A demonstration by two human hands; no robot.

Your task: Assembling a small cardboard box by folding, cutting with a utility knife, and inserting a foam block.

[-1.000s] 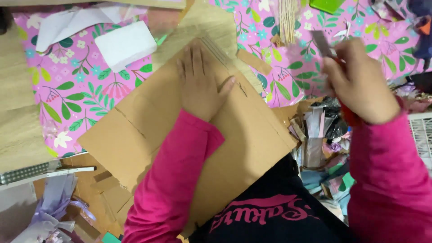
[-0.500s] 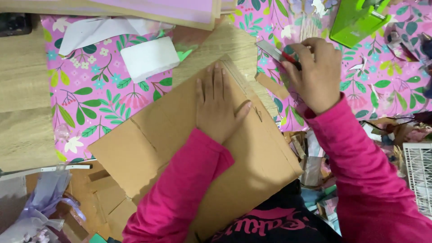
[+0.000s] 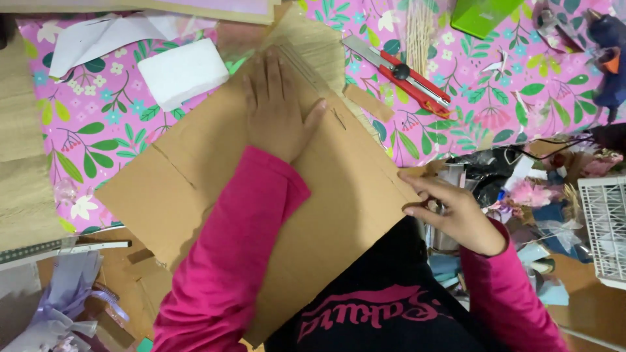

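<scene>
While the left hand (image 3: pixel 277 107) lies flat, fingers spread, on the cardboard sheet (image 3: pixel 261 195) toward twelve o'clock, the right hand (image 3: pixel 456 215) pinches the sheet's three o'clock edge with curled fingers. Beyond that edge clutter crowds in; a red utility knife (image 3: pixel 398 72) lies apart at one o'clock on the table (image 3: pixel 456 111).

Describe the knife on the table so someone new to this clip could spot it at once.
Start from the large brown cardboard sheet under the left hand. Look up and right onto the pink flowered tablecloth. There lies the utility knife, slanted, beside a bundle of thin pale sticks; it is the only red and grey tool there, and no hand touches it.
</scene>
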